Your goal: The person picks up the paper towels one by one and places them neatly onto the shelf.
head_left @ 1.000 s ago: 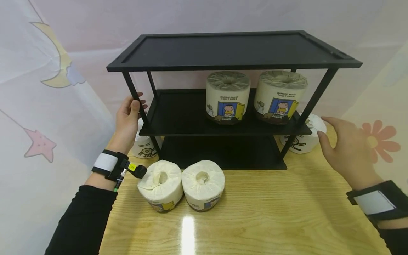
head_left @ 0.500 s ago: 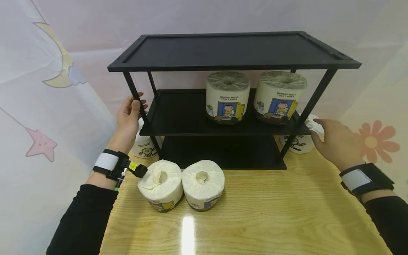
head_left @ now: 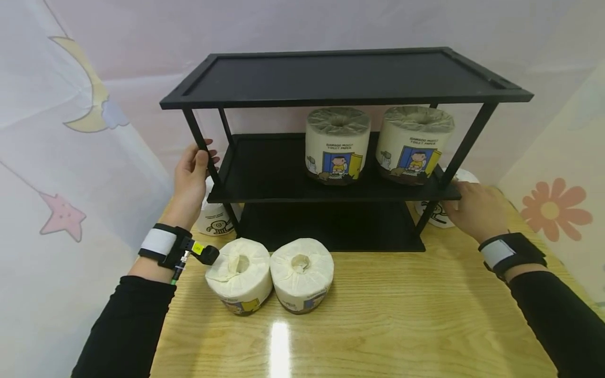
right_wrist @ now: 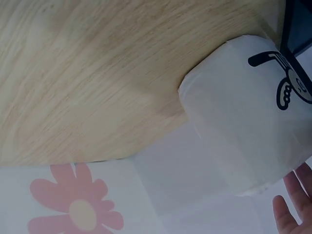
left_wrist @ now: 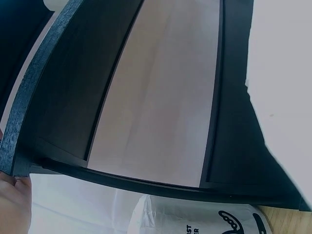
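Note:
A black three-tier rack [head_left: 345, 79] stands on the wooden table. My left hand [head_left: 189, 176] grips its left front post, thumb in front and fingertips showing beyond it. At the rack's right side my right hand [head_left: 479, 210] reaches over a toilet roll [head_left: 432, 214], its fingers [right_wrist: 295, 187] extended close to the roll's top in the right wrist view. Part of that roll is hidden behind the rack and the hand. Two more toilet rolls, one [head_left: 337, 149] near the center and one [head_left: 416, 149] to its right, stand upright on the middle shelf.
In front of the rack, two toilet rolls, a left one [head_left: 246, 283] and a right one [head_left: 302, 278], stand side by side on the table [head_left: 402, 315]. Another toilet roll [head_left: 215, 218] is partly behind the left posts. A printed cloth backdrop [head_left: 118, 157] surrounds the table.
My right hand has moved left, from beside the right-hand toilet roll to over it and near the rack's right post. The left hand keeps its grip, and the rack shows hardly any movement.

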Demonstrator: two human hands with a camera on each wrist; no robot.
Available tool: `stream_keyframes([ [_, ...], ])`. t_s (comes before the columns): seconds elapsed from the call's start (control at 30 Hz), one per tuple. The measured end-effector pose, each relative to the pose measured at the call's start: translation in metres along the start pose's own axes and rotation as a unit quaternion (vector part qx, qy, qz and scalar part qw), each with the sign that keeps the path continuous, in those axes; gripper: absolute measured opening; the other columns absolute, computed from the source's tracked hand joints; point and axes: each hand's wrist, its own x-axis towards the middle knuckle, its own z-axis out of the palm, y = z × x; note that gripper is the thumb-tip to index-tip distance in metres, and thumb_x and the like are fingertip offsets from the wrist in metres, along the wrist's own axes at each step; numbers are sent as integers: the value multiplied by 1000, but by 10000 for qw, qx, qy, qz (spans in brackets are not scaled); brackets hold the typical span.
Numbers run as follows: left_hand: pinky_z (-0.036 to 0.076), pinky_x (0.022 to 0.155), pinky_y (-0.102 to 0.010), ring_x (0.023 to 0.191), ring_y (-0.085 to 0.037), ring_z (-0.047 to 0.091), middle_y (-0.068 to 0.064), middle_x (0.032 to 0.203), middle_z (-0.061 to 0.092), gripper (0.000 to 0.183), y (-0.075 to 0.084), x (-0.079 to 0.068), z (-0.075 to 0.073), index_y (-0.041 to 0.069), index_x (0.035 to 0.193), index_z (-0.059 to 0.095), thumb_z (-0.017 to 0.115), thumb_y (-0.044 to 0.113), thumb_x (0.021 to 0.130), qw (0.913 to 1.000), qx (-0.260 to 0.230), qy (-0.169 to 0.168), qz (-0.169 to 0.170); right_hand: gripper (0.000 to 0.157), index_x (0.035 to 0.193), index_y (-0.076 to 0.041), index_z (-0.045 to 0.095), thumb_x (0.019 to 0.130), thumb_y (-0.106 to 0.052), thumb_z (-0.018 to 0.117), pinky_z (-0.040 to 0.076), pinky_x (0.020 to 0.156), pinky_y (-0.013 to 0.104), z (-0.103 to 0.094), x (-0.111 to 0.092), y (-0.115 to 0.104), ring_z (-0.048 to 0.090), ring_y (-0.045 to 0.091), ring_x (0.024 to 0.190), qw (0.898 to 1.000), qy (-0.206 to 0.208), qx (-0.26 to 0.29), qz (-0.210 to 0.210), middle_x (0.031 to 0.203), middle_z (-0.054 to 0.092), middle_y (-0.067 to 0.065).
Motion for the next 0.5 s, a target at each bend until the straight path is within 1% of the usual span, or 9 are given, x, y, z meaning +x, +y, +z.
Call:
stream_keyframes([
  [0.07, 40, 106, -41, 112, -20, 54, -6, 114, 57, 58, 0, -1, -1, 14, 130, 59, 57, 49, 83, 10000, -14, 26, -8, 50, 127, 12, 56, 92, -20, 66, 46, 83, 63, 2, 1, -3, 57, 52, 103, 9999, -103, 19, 10, 112, 61, 36],
  [0.13, 39, 107, -41, 112, -20, 55, -7, 115, 57, 58, 1, -1, -1, 14, 130, 59, 58, 49, 83, 10000, -17, 47, -10, 48, 128, 12, 56, 92, -19, 65, 44, 86, 64, 5, 2, -6, 53, 53, 109, 9997, -246, 5, 34, 119, 58, 36],
  [0.2, 39, 107, -42, 111, -20, 55, -8, 115, 57, 58, 1, -1, -1, 15, 129, 60, 58, 49, 83, 10000, -24, 46, 4, 46, 127, 10, 57, 91, -18, 64, 45, 84, 64, 7, 4, -7, 55, 53, 106, 9995, -320, -67, 43, 119, 59, 34],
  [0.33, 41, 104, -39, 109, -18, 55, -8, 114, 58, 61, 1, -1, 0, 12, 130, 60, 58, 49, 82, 10000, -68, 50, 14, 43, 125, 7, 60, 90, -17, 64, 46, 78, 61, 13, 7, -8, 57, 51, 101, 9987, -427, -224, 141, 118, 61, 32],
  [0.43, 43, 101, -35, 109, -18, 55, -9, 115, 57, 64, 0, -1, 1, 10, 132, 58, 58, 49, 81, 9999, -87, 28, 51, 36, 119, 3, 64, 88, -15, 64, 45, 73, 57, 18, 9, -7, 59, 49, 97, 9987, -398, -197, 265, 110, 64, 29],
  [0.5, 42, 102, -35, 109, -19, 55, -11, 116, 57, 64, 0, -1, 1, 9, 132, 58, 58, 48, 82, 9999, -102, 4, 83, 32, 116, 1, 65, 88, -15, 66, 43, 70, 55, 21, 9, -7, 59, 47, 94, 9985, -377, -203, 327, 106, 65, 28],
])
